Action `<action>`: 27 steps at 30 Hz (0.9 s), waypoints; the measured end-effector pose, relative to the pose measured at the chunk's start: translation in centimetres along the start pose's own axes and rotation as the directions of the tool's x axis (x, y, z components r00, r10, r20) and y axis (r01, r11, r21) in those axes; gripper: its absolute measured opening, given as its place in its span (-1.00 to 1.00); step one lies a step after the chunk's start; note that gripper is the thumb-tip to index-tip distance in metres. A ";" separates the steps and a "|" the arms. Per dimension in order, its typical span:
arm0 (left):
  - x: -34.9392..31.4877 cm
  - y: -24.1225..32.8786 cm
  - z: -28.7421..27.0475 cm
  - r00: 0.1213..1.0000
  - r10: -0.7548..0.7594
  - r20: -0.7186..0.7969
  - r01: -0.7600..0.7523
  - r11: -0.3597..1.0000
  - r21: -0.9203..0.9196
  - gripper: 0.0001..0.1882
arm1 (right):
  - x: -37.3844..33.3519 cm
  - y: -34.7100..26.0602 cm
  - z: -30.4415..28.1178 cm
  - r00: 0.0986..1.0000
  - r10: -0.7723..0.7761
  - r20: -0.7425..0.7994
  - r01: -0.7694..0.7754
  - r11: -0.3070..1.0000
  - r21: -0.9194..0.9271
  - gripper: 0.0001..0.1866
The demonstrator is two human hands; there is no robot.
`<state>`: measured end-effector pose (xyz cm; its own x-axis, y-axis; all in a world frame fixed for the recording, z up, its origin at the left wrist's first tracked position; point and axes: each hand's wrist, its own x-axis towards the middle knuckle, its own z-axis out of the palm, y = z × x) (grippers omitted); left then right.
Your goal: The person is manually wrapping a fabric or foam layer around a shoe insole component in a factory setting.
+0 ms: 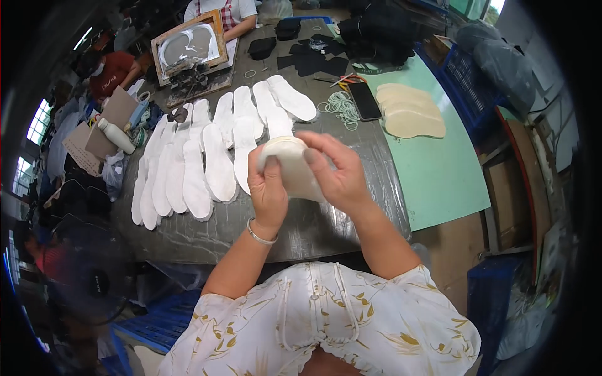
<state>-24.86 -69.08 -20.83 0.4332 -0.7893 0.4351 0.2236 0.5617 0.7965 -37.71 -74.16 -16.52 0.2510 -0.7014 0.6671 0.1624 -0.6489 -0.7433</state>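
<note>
A small stack of cream insoles (300,172) is between my two hands, above the near middle of the table. My left hand (268,191) grips its left side, with the thumb on top. On the other side my right hand (342,175) pinches the edge, its thumb and fingers bent around it. How many layers are in the stack I cannot tell. White insoles (219,163) lie in overlapping rows on the table, left of and beyond my hands.
Right of my hands, a green board (433,182) carries a beige stack of insole-shaped pieces (411,111). A phone (365,101) and pale rubber bands (340,110) lie beside it. Beyond stand a wooden-framed screen (191,47) and black pieces (313,59). Two people are nearby.
</note>
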 end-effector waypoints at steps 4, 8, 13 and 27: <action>0.6 0.1 0.3 0.980 0.070 0.185 -0.130 0.931 0.340 -0.59 | 0.6 0.0 -0.5 0.997 0.063 0.048 -0.063 0.998 -0.010 -0.75; 0.9 1.2 1.7 0.994 0.014 0.108 -0.012 1.000 -0.017 -0.51 | 1.7 1.3 -2.2 0.971 0.228 -0.075 -0.226 0.974 0.034 -0.75; 2.0 -0.9 -3.7 0.644 -0.681 0.348 0.561 0.730 0.390 -0.58 | 1.8 7.7 -5.9 0.807 0.559 -0.191 -0.404 0.758 0.512 -0.73; -8.1 -8.2 -6.9 0.614 -0.595 0.518 -0.413 0.317 0.854 -0.25 | -11.1 7.8 0.9 0.838 0.338 0.429 -0.018 0.802 -0.597 -0.32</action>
<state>-24.19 -65.59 -33.77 -0.3195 -0.9475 0.0104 -0.8534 0.2925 0.4314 -38.32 -71.18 -29.79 0.6742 -0.6806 0.2869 -0.4442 -0.6840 -0.5786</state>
